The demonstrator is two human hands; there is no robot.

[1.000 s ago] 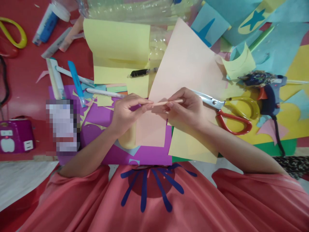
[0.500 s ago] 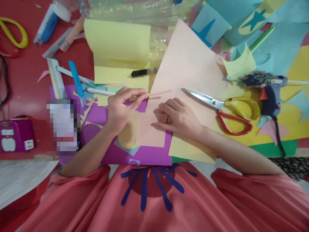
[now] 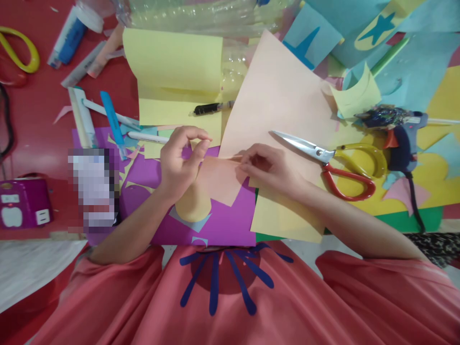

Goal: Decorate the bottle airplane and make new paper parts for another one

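Observation:
My right hand pinches the top right corner of a small peach paper piece, which lies tilted over purple paper. A thin peach strip shows at the same fingertips; how it meets the piece is hard to tell. My left hand is at the piece's upper left, thumb and forefinger curved towards each other, with nothing visible between them. Below it lies a yellow rounded paper shape. A large peach sheet spreads behind my right hand, with scissors lying on its right part.
A glue gun lies at the right among blue and yellow papers. Behind my left hand are a yellow folded sheet and a black pen. Markers, a blurred phone and a magenta box are at the left.
The thin strip has left my left fingers and shows at my right fingertips. My right hand has closed on the small peach piece, which has turned and shifted.

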